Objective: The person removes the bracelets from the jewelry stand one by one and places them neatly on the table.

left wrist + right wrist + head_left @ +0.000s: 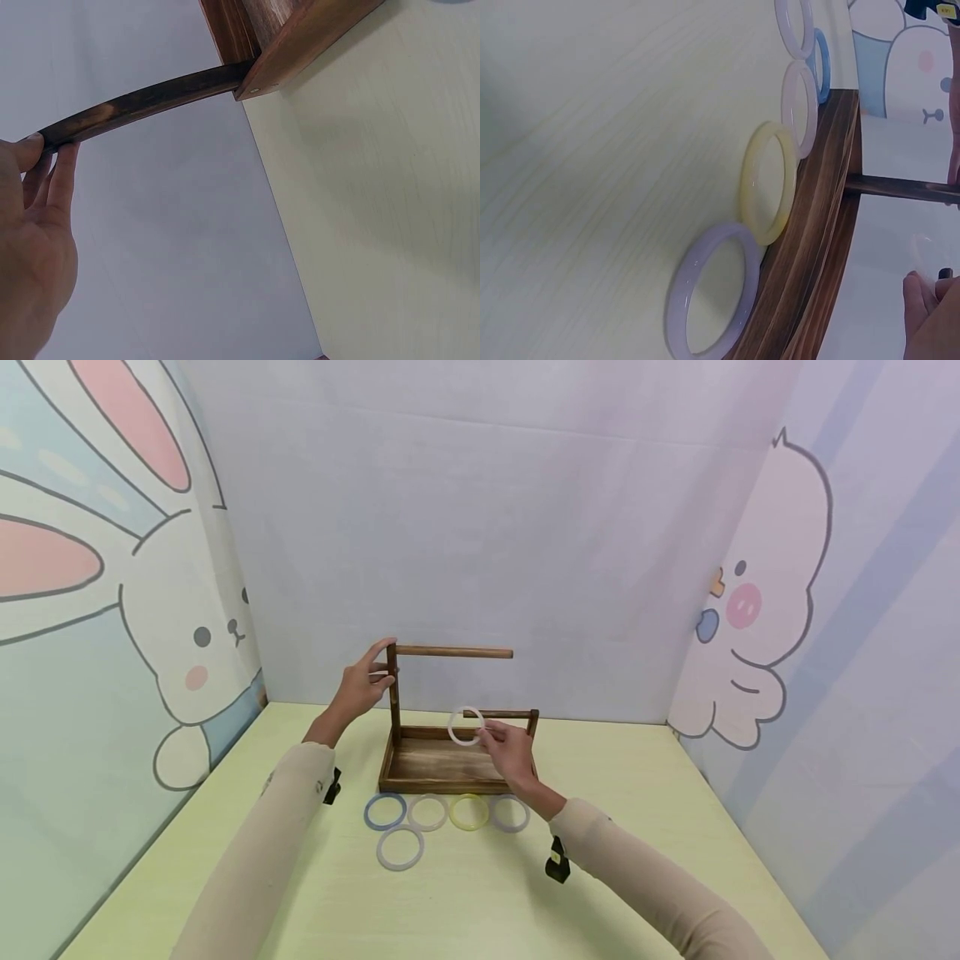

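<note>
My left hand [360, 689] grips the tall upright post [394, 714] of a dark wooden rack near its top, thumb on one side and fingers on the other. From that post a long upper bar [457, 652] runs right to a free end. My right hand [510, 753] pinches a whitish, see-through bangle [452, 727] between thumb and fingers. The bangle is held up over the rack's tray [450, 787], overlapping the free left end of the shorter lower bar [510, 714]. In the right wrist view the held bangle is faint.
Before the tray lie a blue bangle [367, 814], a pale pink one [428, 829], a yellow one [748, 180] and a lavender one [676, 307] in a row. A second lavender bangle [400, 867] lies nearer. Printed cloth walls [480, 527] surround the pale table [465, 910].
</note>
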`<state>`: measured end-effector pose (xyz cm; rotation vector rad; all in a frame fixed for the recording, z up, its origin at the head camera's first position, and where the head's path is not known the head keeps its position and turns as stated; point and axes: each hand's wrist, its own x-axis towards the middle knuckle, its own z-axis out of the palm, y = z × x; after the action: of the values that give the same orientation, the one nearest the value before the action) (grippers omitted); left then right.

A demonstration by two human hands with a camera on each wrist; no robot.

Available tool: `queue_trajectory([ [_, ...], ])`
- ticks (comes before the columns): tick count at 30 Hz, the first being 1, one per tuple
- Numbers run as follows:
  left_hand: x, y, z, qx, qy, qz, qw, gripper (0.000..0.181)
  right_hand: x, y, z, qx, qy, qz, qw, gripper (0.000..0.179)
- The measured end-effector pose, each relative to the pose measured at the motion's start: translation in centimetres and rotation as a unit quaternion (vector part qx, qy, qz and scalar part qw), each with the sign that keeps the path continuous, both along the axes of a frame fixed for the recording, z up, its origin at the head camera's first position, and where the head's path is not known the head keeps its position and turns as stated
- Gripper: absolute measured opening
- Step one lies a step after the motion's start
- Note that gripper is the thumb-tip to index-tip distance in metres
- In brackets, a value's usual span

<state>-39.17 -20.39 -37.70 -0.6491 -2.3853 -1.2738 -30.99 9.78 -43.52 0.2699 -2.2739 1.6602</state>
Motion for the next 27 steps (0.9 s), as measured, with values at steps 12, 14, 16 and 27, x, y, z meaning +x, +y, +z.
queue_trajectory([
  [12,-0.1,0.0,-0.1,-0.006,0.010,0.005,0.9999,0.083,1.0,-0.3,0.0,-0.015,-0.017,0.036,0.9991,0.025],
  [14,-0.1,0.0,-0.1,-0.006,0.012,0.004,0.9999,0.083,1.3,-0.3,0.1,-0.016,-0.019,0.042,0.9988,0.024],
  [16,-0.1,0.0,-0.2,-0.006,0.014,0.003,0.9999,0.083,1.5,-0.3,0.1,-0.014,-0.021,0.048,0.9985,0.024],
  [27,-0.2,-0.1,-0.3,-0.007,0.015,-0.001,0.9999,0.083,2.9,0.1,-0.6,0.000,-0.037,0.085,0.9957,0.023],
])
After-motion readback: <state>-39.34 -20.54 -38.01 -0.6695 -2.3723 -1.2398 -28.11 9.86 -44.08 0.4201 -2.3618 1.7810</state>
